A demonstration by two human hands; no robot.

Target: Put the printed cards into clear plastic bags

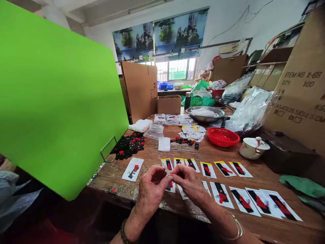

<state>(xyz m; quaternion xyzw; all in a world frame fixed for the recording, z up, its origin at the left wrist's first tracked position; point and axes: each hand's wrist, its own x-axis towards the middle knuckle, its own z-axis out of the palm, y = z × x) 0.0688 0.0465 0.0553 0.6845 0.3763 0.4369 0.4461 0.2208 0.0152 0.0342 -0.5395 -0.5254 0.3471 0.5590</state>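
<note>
Translucent plastic sliver [168,172] — pinched in the fingertips of both the left hand [151,185] and the right hand [187,179], equally near each — sits between them, before the yellow-topped cards [208,170], its long axis too small to tell.

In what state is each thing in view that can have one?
Left bare hand: pinched at a small pale piece
Right bare hand: pinched at the same piece
White rectangular cards with red-and-black pieces: flat, mostly in two rows
White lidded ceramic pot: lid on
Red round plastic basket: upright
Round steel bowl: upright, holding white material
Printed landscape window blinds: partly lowered
</note>
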